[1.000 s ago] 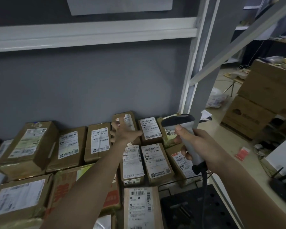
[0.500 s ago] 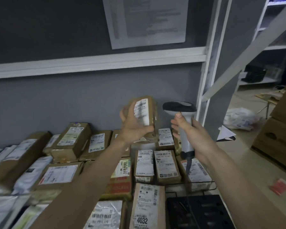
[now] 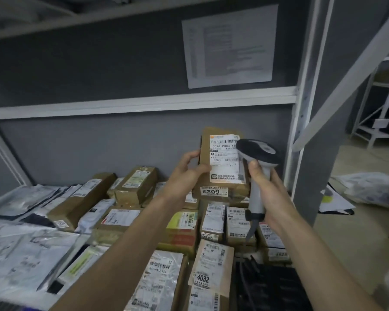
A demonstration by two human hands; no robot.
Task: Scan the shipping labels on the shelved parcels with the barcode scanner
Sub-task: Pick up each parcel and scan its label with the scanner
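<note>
1. Dark grey back wall point(image 3: 81, 70), dimly lit.
2. Printed paper sheet point(image 3: 229, 44) fixed flat to the wall, text blurred.
3. White metal shelving: horizontal beam point(image 3: 130, 106), perforated upright post point(image 3: 301, 108), diagonal brace point(image 3: 355, 70).
4. Grey pillar point(image 3: 319, 171) just right of the upright.
5. Pale floor point(image 3: 350, 234) at right.
6. Second white rack point(image 3: 375, 122) in the far right background.
</note>
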